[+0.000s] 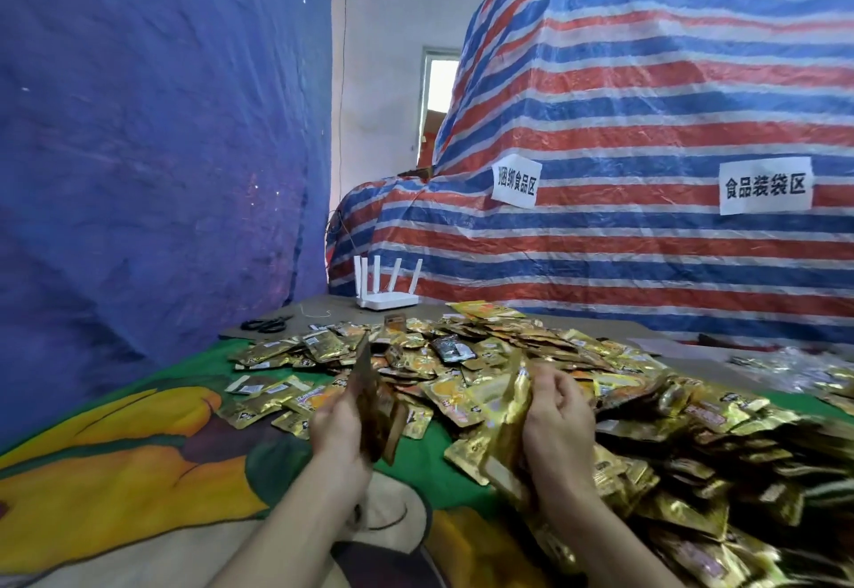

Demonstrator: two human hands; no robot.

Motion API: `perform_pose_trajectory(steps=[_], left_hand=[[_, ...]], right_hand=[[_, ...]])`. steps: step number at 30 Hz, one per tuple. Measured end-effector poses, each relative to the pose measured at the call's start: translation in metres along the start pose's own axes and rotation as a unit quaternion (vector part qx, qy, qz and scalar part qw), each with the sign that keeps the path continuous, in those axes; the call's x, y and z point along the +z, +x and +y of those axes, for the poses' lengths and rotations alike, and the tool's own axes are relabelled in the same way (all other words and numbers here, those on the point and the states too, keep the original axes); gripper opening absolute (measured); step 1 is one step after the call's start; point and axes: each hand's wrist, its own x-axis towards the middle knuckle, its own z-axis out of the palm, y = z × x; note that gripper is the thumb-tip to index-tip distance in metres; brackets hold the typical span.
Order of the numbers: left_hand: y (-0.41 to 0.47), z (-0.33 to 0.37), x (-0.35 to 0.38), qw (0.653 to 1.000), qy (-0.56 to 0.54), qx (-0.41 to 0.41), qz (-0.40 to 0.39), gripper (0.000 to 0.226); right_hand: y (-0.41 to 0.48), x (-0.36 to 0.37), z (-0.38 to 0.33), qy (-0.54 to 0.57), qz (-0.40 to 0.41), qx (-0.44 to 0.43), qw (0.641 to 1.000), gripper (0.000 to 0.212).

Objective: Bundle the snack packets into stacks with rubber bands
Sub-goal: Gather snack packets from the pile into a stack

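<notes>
In the head view, you are holding your left hand (337, 425) up over the near edge of the heap, its fingers curling round a small stack of packets (375, 405) standing on edge. That stack is blurring, so you cannot read its print or count it. Your right hand (559, 425) is gripping a second bunch of gold packets (504, 430), with the thumb and fingers closing on it from the right side. This bunch is hanging just above the loose ones. The two hands are sitting near each other, apart, with open packets showing between them.

The main pile of snack packets (531, 356) is spreading from the middle of the table out to the right and near-right edge. It is lying on a green and yellow cartoon cloth (138, 449) that is covering the near left part. One dark packet (450, 349) is lying on top of the gold ones, farther off than your hands.

At the far side, a white router (387, 296) is standing with its aerials pointing up. Black scissors (267, 324) are lying to its left. A blue tarp (161, 148) is hanging along the left. A red, white and blue striped tarp (647, 116) is draping over a large bulk on the right, carrying two paper signs (765, 185).
</notes>
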Motion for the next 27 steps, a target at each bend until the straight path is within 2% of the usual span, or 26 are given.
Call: perform_pose_trajectory(steps=[3,5,9,12,14,17,21,23,27], left_hand=[[-0.005,0.004,-0.001,0.998,0.019,-0.036,-0.050,0.019],[-0.013,0.002,0.001,0.994,0.044,-0.033,-0.096,0.027],[-0.022,-0.003,0.006,0.981,0.078,-0.016,-0.176,0.037],[-0.031,-0.004,0.009,0.972,0.052,-0.025,-0.227,0.029],[-0.035,-0.005,0.011,0.970,0.076,-0.010,-0.231,0.025],[-0.037,-0.009,0.011,0.967,0.144,0.020,-0.208,0.024],[-0.030,-0.012,0.007,0.970,0.184,0.049,-0.152,0.023],[-0.025,-0.011,0.005,0.972,0.179,0.046,-0.148,0.028],[-0.022,-0.009,0.003,0.974,0.095,0.036,-0.204,0.047]], right_hand=[[-0.002,0.002,-0.004,0.013,-0.002,0.014,1.000,0.044],[-0.005,0.001,-0.003,0.059,-0.006,0.034,0.998,0.048],[-0.009,-0.002,-0.001,0.125,-0.033,0.054,0.990,0.042],[-0.006,-0.003,0.004,0.155,-0.089,0.103,0.978,0.025],[-0.006,-0.001,0.006,0.178,-0.130,0.149,0.964,0.017],[-0.008,0.005,0.010,0.185,-0.169,0.185,0.950,0.036],[-0.013,0.007,0.010,0.144,-0.188,0.159,0.959,0.055],[-0.017,0.007,0.007,0.095,-0.179,0.129,0.971,0.049],[-0.023,0.008,0.006,0.026,-0.139,0.067,0.988,0.027]])
